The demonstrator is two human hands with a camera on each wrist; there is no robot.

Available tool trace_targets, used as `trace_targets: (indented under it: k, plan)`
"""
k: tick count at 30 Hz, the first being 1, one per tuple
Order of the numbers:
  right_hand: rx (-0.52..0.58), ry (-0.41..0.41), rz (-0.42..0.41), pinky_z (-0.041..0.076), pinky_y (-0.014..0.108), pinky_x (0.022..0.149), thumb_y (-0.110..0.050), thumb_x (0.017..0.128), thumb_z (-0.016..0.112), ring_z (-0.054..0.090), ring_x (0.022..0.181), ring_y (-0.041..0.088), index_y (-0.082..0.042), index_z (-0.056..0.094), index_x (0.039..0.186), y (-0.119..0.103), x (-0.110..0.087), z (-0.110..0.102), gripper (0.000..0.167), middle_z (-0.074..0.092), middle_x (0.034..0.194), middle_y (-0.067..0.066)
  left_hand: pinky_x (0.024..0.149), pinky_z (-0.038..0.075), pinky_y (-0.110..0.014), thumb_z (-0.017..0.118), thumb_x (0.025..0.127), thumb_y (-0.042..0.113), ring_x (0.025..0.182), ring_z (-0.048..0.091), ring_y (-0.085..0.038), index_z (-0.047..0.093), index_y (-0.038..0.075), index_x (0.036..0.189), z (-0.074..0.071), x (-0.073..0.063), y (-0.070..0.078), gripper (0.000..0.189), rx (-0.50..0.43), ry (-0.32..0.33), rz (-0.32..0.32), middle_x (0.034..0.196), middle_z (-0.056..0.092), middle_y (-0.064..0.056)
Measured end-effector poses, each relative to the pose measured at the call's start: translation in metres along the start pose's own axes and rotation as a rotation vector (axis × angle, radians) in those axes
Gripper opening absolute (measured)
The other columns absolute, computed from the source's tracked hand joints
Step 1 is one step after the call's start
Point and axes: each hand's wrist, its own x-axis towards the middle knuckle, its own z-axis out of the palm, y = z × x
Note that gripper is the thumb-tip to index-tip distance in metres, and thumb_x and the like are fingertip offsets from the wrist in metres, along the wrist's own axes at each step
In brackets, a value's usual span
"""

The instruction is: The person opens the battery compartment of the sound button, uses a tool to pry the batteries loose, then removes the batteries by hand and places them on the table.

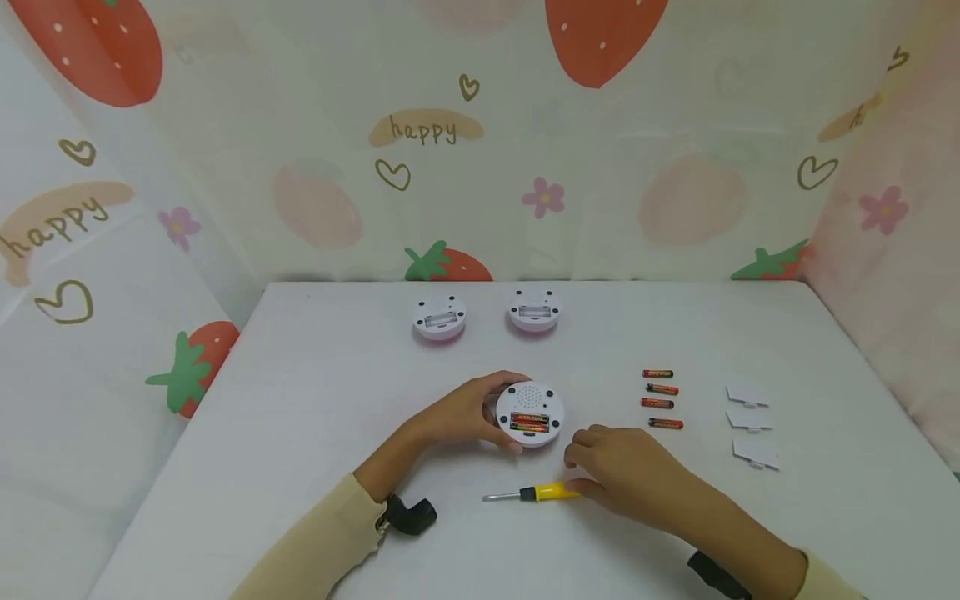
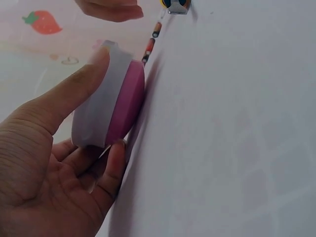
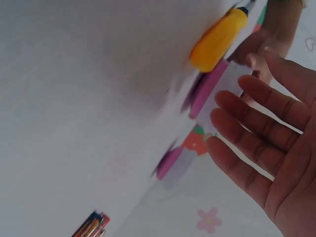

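Observation:
My left hand (image 1: 459, 414) grips a round white device with a pink side (image 2: 129, 98) by its edge, fingers and thumb around it. Its underside faces up, tilted toward me, with a cluster of small holes, several dark round spots and an uncovered battery compartment. Red-and-black batteries (image 1: 529, 422) lie in that compartment. To the right of the device hovers my right hand (image 1: 637, 475), its fingers loosely bent and spread in the right wrist view, holding nothing. Below the device lies a screwdriver (image 1: 551, 492) with a yellow handle, whose end my right hand overlaps in the head view.
Two similar devices, one at left (image 1: 439, 318) and one at right (image 1: 534, 312), stand near the back with vacant battery compartments. Several loose batteries (image 1: 663, 389) form a column on the right. Beyond them lie three white covers (image 1: 750, 421). A strawberry-patterned curtain (image 1: 480, 192) surrounds the white table (image 1: 322, 367).

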Motion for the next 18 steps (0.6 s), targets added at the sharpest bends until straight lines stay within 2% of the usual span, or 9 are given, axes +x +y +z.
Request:
trace_targets:
  k: [6,11,18]
  plan:
    - [0.029,-0.067,-0.062,0.054,0.025,0.069,-0.03,0.084,0.084,0.059,0.082,0.01,-0.017,0.075,0.102,-0.006,0.015,0.005,0.024,0.069,0.092,-0.005,0.083,0.057,-0.028,0.094,0.073,0.02,0.117,0.053,-0.017,0.043,0.025,0.154,-0.002,0.0,-0.001,0.096,-0.05,-0.003,0.026,0.149,0.049,0.007]
    - [0.041,-0.117,-0.081,0.054,0.024,0.069,-0.031,0.082,0.086,0.06,0.082,0.009,-0.018,0.076,0.104,-0.01,0.024,0.009,0.027,0.07,0.093,-0.006,0.087,0.057,-0.029,0.093,0.074,0.015,0.123,0.051,-0.016,0.045,0.025,0.153,-0.003,0.002,-0.003,0.093,-0.08,-0.018,0.051,0.149,0.048,0.007]
    - [0.052,-0.174,-0.054,0.048,0.021,0.062,-0.035,0.081,0.086,0.05,0.07,0.006,-0.017,0.074,0.097,-0.013,0.033,0.016,0.026,0.064,0.083,-0.008,0.09,0.057,-0.029,0.093,0.073,0.013,0.127,0.05,-0.015,0.047,0.026,0.151,-0.003,0.002,-0.005,0.092,-0.094,-0.02,0.045,0.148,0.05,0.007]
